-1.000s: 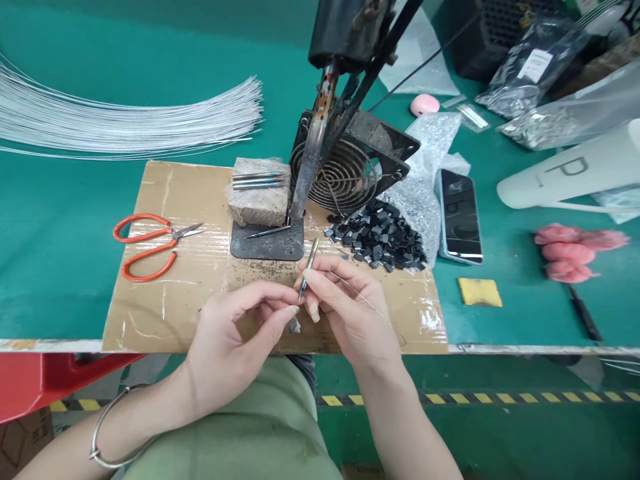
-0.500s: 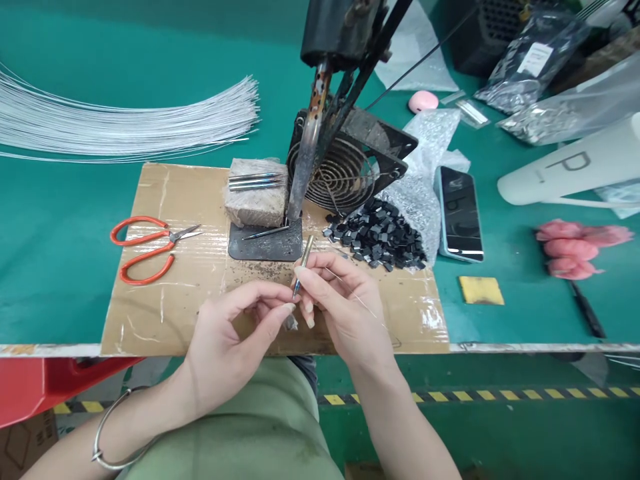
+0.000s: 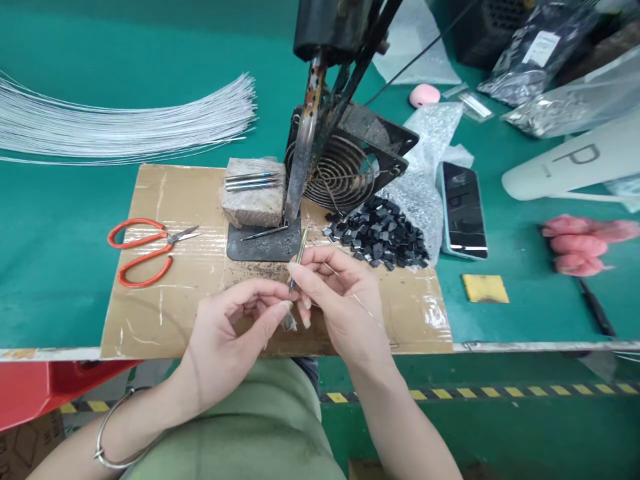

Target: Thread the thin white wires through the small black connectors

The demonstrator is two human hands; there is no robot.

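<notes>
On a green bench (image 3: 60, 253), sheet of brown cardboard (image 3: 160, 300) lay along the near edge, taped, with dark grit scattered mid-sheet. Orange-handled scissors (image 3: 155, 248) lay open at its left; bundle of pale wires (image 3: 130, 133) beyond them. Toward the middle, four or so metal sticks (image 3: 250, 181) rested on a wrapped block (image 3: 253, 207), dark plate (image 3: 260, 248) just in front. A metal pipe (image 3: 301, 157) came down from a black holder, fan (image 3: 340, 173) behind it. Heap of black pieces (image 3: 383, 233) by bubble wrap (image 3: 433, 160); phone (image 3: 465, 210) and yellow sponge (image 3: 485, 289) farther right. Below the bench: green floor (image 3: 425, 433), yellow-and-black striped line (image 3: 467, 393).

Slim metal rod (image 3: 299, 260) stood over the cardboard, in front of the dark plate. Long axis ran steeply, leaning slightly right at the top; brassy end pointed up and away from the person, narrow dark tip down toward the left fingertips.

Right hand (image 3: 347, 310) clamped on the rod between thumb and fingers, thin wire (image 3: 370, 311) across its palm side. Left hand (image 3: 227, 340) had thumb and forefinger nearly together at the tip; whether they gripped it, could not tell.
</notes>
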